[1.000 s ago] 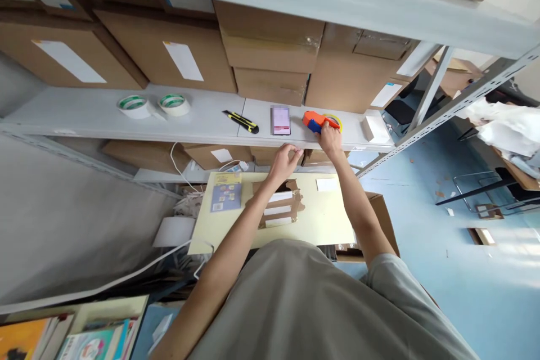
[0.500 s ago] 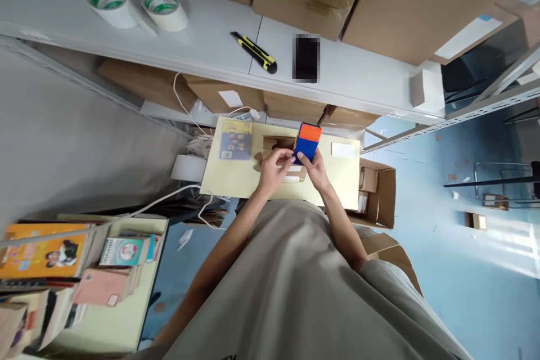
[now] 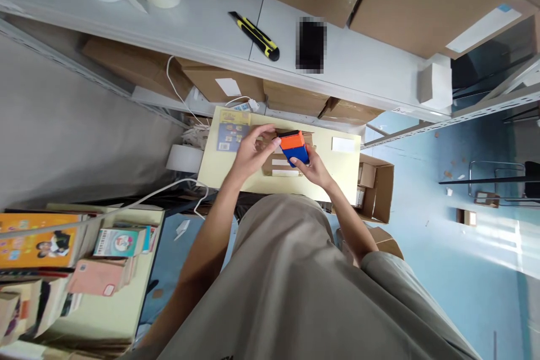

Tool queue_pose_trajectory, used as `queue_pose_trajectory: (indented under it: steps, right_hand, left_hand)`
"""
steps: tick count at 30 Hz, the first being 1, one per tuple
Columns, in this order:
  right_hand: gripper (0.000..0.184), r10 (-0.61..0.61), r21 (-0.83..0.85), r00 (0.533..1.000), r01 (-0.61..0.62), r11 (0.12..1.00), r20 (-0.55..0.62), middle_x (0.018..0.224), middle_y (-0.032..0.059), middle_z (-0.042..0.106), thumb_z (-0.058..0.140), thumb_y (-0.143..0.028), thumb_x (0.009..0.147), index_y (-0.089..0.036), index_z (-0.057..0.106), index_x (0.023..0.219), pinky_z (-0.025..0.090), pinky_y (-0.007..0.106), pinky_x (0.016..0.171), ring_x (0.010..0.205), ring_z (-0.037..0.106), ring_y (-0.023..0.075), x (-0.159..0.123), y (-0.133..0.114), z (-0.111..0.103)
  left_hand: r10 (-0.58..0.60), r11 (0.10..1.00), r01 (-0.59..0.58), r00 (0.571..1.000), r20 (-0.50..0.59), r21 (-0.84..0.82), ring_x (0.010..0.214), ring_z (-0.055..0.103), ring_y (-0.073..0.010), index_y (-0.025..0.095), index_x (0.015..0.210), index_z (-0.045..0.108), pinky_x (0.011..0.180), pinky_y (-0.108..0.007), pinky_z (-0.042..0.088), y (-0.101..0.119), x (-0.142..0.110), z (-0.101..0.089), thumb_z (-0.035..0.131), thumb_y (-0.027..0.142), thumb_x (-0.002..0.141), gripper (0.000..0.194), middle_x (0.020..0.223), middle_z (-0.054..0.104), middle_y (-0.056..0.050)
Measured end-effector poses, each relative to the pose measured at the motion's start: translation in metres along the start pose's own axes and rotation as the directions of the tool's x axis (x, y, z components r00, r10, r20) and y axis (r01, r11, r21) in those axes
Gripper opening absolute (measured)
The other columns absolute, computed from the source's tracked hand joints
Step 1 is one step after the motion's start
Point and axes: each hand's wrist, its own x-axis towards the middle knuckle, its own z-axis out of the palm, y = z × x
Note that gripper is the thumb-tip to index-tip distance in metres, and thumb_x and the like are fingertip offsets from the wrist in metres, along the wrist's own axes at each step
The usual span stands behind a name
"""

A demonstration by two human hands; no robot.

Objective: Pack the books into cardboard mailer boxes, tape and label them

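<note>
Right hand gripping a dispenser over the desk, left hand kinda half-open beside it. Shelf ahead, blue floor.

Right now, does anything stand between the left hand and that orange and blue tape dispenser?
Nothing visible does: the left hand is right beside the orange end of the tape dispenser. The right hand holds its blue part.

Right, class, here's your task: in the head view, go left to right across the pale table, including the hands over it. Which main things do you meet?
Purple-and-yellow printed sheet, left hand, orange-and-blue tool, right hand, blank white slip.
</note>
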Motion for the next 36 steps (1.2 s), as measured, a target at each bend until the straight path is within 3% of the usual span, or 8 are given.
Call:
queue_pose_trajectory:
  steps: [5, 9, 15, 20, 24, 27, 31, 36]
  right_hand:
    - [0.073, -0.007, -0.07, 0.999, 0.01, 0.997, 0.043, 0.114, 0.0125, 0.078, 0.069, -0.087, 0.101, -0.022, 0.065, 0.134, 0.064, 0.047, 0.089, 0.096, 0.071, 0.0308, -0.009, -0.013, -0.026]
    - [0.069, -0.019, -0.12, 0.992, 0.034, 0.992, 0.124, 0.106, 0.0093, 0.08, 0.072, -0.085, 0.101, -0.023, 0.068, 0.129, 0.063, 0.045, 0.084, 0.089, 0.071, 0.029, -0.009, -0.018, -0.043]
    - [0.068, 0.048, -0.145, 0.959, -0.008, 0.989, 0.279, 0.095, 0.0069, 0.08, 0.075, -0.088, 0.096, -0.023, 0.07, 0.115, 0.059, 0.037, 0.07, 0.081, 0.074, 0.0266, 0.01, -0.021, -0.066]
    - [0.069, 0.111, -0.207, 0.92, -0.033, 0.978, 0.376, 0.08, 0.0041, 0.077, 0.079, -0.093, 0.093, -0.024, 0.072, 0.093, 0.057, 0.034, 0.061, 0.071, 0.074, 0.0235, 0.052, -0.039, -0.082]
    - [0.065, 0.193, -0.224, 0.802, -0.077, 0.972, 0.565, 0.071, 0.0016, 0.076, 0.085, -0.087, 0.094, -0.022, 0.078, 0.091, 0.054, 0.03, 0.053, 0.06, 0.071, 0.0183, 0.088, -0.076, -0.112]
    - [0.06, 0.207, -0.306, 0.777, -0.02, 0.952, 0.594, 0.068, -0.0004, 0.074, 0.091, -0.08, 0.094, -0.021, 0.08, 0.087, 0.052, 0.026, 0.052, 0.058, 0.068, 0.0141, 0.112, -0.11, -0.14]
    - [0.067, 0.396, -0.579, 0.781, -0.054, 0.813, 0.482, 0.064, 0.0008, 0.072, 0.087, -0.078, 0.099, -0.012, 0.084, 0.084, 0.046, 0.024, 0.052, 0.053, 0.059, 0.0079, 0.145, -0.157, -0.149]
    - [0.077, 0.57, -0.857, 0.774, -0.071, 0.511, 0.276, 0.073, 0.0028, 0.077, 0.08, -0.081, 0.101, -0.006, 0.089, 0.093, 0.048, 0.026, 0.062, 0.059, 0.066, 0.0089, 0.184, -0.204, -0.107]
  left_hand:
    - [-0.102, 0.992, 0.114, 0.976, 0.191, -0.052, 0.11, 0.079, -0.0289, 0.022, 0.117, 0.087, 0.093, -0.036, 0.064, 0.011, 0.022, -0.013, 0.091, 0.069, 0.093, 0.053, 0.12, 0.085, -0.011]
    - [-0.133, 0.986, 0.151, 0.967, 0.219, -0.068, 0.092, 0.076, -0.0246, 0.021, 0.1, 0.087, 0.083, -0.033, 0.062, 0.002, 0.026, -0.008, 0.094, 0.067, 0.089, 0.048, 0.103, 0.085, -0.008]
    - [-0.199, 0.966, 0.215, 0.973, 0.121, -0.146, 0.09, 0.076, -0.0229, 0.019, 0.09, 0.083, 0.084, -0.032, 0.061, -0.021, 0.023, 0.011, 0.092, 0.045, 0.088, 0.027, 0.095, 0.084, -0.007]
    - [-0.356, 0.908, 0.338, 0.934, -0.032, -0.249, 0.083, 0.073, -0.0205, 0.018, 0.083, 0.08, 0.077, -0.029, 0.058, -0.041, 0.019, 0.027, 0.088, 0.035, 0.087, 0.018, 0.079, 0.077, -0.003]
    - [-0.446, 0.852, 0.378, 0.887, -0.124, -0.362, 0.072, 0.066, -0.0166, 0.018, 0.082, 0.078, 0.067, -0.027, 0.05, -0.06, 0.024, 0.004, 0.094, 0.034, 0.087, 0.024, 0.071, 0.068, 0.0]
    - [-0.504, 0.811, 0.371, 0.835, -0.22, -0.452, 0.067, 0.062, -0.012, 0.017, 0.083, 0.077, 0.066, -0.025, 0.047, -0.084, 0.03, -0.026, 0.093, 0.03, 0.091, 0.022, 0.074, 0.066, 0.0]
    - [-0.574, 0.731, 0.389, 0.795, -0.197, -0.56, 0.063, 0.057, -0.0092, 0.017, 0.082, 0.074, 0.064, -0.023, 0.046, -0.122, 0.033, -0.035, 0.09, 0.022, 0.093, 0.02, 0.076, 0.066, 0.0]
    - [-0.65, 0.603, 0.421, 0.751, -0.111, -0.678, 0.064, 0.058, -0.0124, 0.019, 0.078, 0.068, 0.064, -0.027, 0.046, -0.155, 0.034, -0.006, 0.092, 0.026, 0.09, 0.027, 0.074, 0.062, 0.0]
